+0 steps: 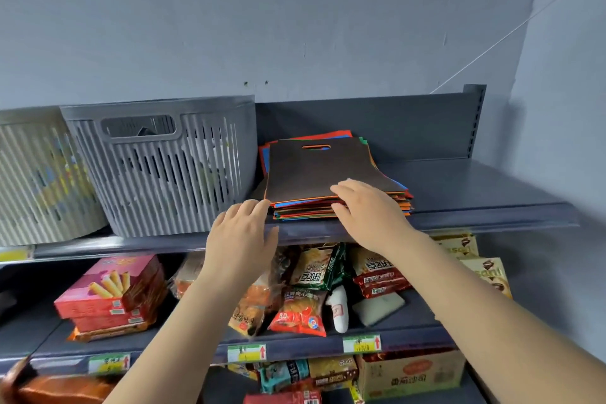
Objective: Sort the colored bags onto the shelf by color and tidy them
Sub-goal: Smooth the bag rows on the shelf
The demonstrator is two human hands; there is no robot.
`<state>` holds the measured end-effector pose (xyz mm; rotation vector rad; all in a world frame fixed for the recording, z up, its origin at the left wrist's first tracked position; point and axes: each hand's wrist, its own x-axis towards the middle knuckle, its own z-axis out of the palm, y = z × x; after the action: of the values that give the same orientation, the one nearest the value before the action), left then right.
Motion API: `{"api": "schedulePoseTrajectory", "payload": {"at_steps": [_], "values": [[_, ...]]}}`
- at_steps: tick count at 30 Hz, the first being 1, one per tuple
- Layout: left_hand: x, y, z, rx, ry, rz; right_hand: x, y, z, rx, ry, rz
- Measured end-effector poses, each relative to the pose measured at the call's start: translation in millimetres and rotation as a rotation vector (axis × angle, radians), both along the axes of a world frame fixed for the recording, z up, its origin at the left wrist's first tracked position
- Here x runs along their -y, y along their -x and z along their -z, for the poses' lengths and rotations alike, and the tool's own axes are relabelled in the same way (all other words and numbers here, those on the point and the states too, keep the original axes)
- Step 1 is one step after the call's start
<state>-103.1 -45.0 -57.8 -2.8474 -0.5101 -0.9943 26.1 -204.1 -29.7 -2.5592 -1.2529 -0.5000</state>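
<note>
A stack of flat colored bags [331,170] lies on the top shelf [485,187], a dark brown bag with a cut-out handle on top. Orange, blue, green and red edges show beneath it. My right hand [370,210] is at the stack's front edge, fingers on the brown bag and thumb against the layers below. My left hand [242,236] is raised just left of the stack's front corner, fingers relaxed, holding nothing.
A grey slatted basket [164,164] stands directly left of the stack, a beige basket [39,180] beyond it. Bare shelf extends right of the stack to the upright post [475,121]. Snack packets and boxes [111,298] fill the lower shelves.
</note>
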Motion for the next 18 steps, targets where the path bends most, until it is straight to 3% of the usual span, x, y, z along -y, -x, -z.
{"api": "schedulePoseTrajectory", "payload": {"at_steps": [12,18], "values": [[-52.2,-56.6,-4.6,0.060,0.016,0.117,-54.0,-44.4,-9.0,-0.101,0.279,0.034],[-51.8,-57.3,-6.0,0.098,0.143,0.148,-37.5,-49.0,-2.0,-0.097,0.225,0.038]]}}
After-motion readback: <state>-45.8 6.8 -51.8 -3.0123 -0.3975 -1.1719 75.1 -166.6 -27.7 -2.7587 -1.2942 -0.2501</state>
